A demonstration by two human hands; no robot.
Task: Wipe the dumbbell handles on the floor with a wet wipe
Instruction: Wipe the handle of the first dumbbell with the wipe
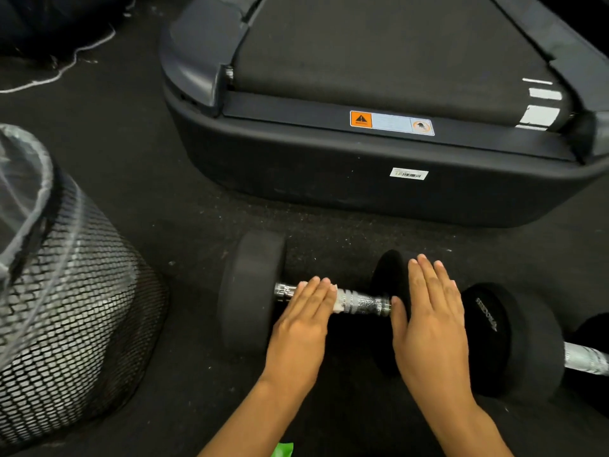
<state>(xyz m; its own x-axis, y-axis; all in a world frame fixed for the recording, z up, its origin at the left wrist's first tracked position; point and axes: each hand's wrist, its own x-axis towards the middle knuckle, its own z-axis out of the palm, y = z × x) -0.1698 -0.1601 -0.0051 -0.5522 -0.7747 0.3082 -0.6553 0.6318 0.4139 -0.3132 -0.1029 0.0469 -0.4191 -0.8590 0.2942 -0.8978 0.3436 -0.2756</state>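
Observation:
A black dumbbell lies on the dark floor with a chrome knurled handle [362, 303] between its left head [250, 291] and right head [387, 272]. My left hand [303, 321] lies flat with straight fingers over the handle's left part, pressing a white wet wipe [336, 300] that peeks out beside its fingertips. My right hand [428, 311] rests flat on the right head, fingers straight. A second dumbbell [514, 338] lies to the right, its silver handle [586, 357] running off the frame edge.
A black mesh waste bin [75, 311] with a clear liner stands at the left. A treadmill's rear end [379, 179] fills the space just beyond the dumbbells. A green packet corner [283, 450] shows at the bottom edge. A white cord [62, 69] lies far left.

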